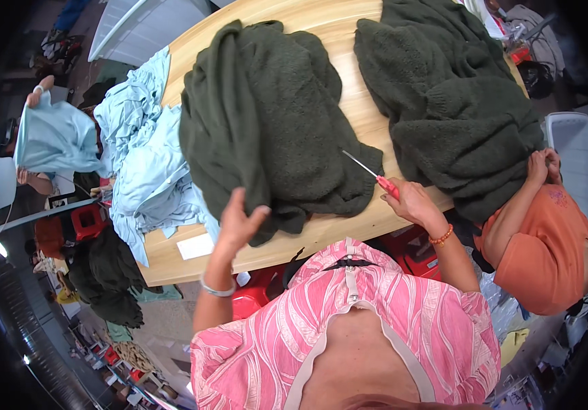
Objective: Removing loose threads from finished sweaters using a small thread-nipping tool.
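Left hand (238, 220) fingers spread wide, pressing hem of dark green fleecy garment (270, 123) flat on pale wooden table (335, 229) — likely steadying cloth. Right hand (410, 201) closed round red-handled thin metal tool (370, 173), tip at same garment's edge. Second dark green fleece pile (451, 96) just right; pale blue fabric heap (145, 160) left. Co-worker's hand (541, 166) grips that second pile.

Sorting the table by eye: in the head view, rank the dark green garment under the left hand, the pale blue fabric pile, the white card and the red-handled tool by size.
1. dark green garment
2. pale blue fabric pile, somewhat smaller
3. white card and red-handled tool: too alike to rank.
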The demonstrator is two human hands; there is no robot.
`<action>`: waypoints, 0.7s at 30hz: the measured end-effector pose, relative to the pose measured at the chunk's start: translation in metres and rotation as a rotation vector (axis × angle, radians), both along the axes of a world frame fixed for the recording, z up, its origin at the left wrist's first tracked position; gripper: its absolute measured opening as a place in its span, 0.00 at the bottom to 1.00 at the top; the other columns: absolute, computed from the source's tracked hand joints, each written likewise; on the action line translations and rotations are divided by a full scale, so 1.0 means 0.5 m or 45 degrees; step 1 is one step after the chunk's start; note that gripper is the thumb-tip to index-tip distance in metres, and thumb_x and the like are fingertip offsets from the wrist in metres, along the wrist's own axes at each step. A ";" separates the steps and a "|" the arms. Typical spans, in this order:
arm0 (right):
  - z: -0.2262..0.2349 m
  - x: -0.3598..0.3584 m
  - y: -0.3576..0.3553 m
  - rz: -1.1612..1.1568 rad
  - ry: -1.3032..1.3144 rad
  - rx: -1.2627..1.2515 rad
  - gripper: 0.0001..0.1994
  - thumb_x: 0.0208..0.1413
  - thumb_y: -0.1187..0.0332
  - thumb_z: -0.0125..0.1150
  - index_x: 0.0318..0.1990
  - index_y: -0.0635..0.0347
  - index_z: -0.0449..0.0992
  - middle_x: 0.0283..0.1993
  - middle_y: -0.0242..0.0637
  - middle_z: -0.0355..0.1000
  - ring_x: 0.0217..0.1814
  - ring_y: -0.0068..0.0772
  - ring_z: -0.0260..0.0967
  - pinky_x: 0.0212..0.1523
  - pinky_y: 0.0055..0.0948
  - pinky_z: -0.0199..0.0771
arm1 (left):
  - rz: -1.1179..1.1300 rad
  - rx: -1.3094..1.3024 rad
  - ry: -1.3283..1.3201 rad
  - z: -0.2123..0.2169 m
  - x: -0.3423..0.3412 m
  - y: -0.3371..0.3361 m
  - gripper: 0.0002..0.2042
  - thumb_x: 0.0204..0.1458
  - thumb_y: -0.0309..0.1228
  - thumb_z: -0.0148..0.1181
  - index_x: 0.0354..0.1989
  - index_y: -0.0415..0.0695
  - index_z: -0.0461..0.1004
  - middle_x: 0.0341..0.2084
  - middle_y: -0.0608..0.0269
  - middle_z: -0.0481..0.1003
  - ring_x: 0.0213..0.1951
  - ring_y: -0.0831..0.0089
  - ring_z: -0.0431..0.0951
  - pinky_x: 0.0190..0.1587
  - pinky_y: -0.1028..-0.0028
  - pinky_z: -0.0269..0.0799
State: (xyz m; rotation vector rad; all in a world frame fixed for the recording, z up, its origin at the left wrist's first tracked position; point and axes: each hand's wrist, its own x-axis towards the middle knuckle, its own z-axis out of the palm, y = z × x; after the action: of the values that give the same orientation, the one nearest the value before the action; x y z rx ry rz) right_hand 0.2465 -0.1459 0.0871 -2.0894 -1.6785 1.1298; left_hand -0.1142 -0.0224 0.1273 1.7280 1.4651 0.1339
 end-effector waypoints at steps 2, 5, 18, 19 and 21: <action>0.004 -0.006 0.017 0.080 -0.058 -0.042 0.13 0.53 0.60 0.59 0.40 0.60 0.71 0.31 0.55 0.72 0.37 0.61 0.69 0.37 0.51 0.67 | -0.040 -0.016 0.095 -0.071 -0.005 -0.052 0.36 0.45 0.40 0.69 0.57 0.29 0.62 0.34 0.51 0.74 0.35 0.68 0.73 0.39 0.70 0.70; 0.016 -0.016 0.043 0.136 -0.082 -0.053 0.13 0.53 0.60 0.59 0.40 0.58 0.70 0.31 0.53 0.74 0.38 0.60 0.71 0.39 0.51 0.69 | 0.032 0.361 0.247 -0.032 0.045 -0.010 0.22 0.48 0.37 0.66 0.47 0.34 0.72 0.21 0.52 0.73 0.23 0.65 0.73 0.28 0.68 0.70; 0.129 -0.101 0.134 0.396 0.116 0.156 0.17 0.54 0.57 0.60 0.48 0.54 0.71 0.29 0.50 0.73 0.35 0.56 0.71 0.35 0.45 0.70 | 0.599 0.720 -0.502 -0.167 0.065 0.184 0.18 0.47 0.31 0.68 0.42 0.33 0.73 0.34 0.57 0.77 0.38 0.73 0.74 0.44 0.75 0.68; 0.135 -0.112 0.143 0.448 0.125 0.135 0.18 0.54 0.55 0.59 0.49 0.53 0.72 0.29 0.49 0.73 0.35 0.55 0.72 0.36 0.46 0.70 | 0.637 0.753 -0.566 -0.176 0.058 0.184 0.18 0.48 0.31 0.67 0.43 0.33 0.73 0.32 0.58 0.77 0.37 0.73 0.73 0.44 0.75 0.68; 0.153 -0.121 0.159 0.490 0.103 0.099 0.18 0.55 0.55 0.59 0.49 0.53 0.72 0.29 0.49 0.73 0.35 0.55 0.72 0.36 0.46 0.70 | 0.621 0.771 -0.496 -0.192 0.048 0.166 0.16 0.49 0.30 0.67 0.43 0.34 0.73 0.33 0.61 0.76 0.36 0.76 0.73 0.43 0.77 0.68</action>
State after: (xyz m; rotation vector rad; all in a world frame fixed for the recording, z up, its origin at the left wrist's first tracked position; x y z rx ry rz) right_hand 0.1858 -0.0665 0.1637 -1.6932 -2.1051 1.2092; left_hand -0.0903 0.0609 0.0312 1.6142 1.6053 1.2082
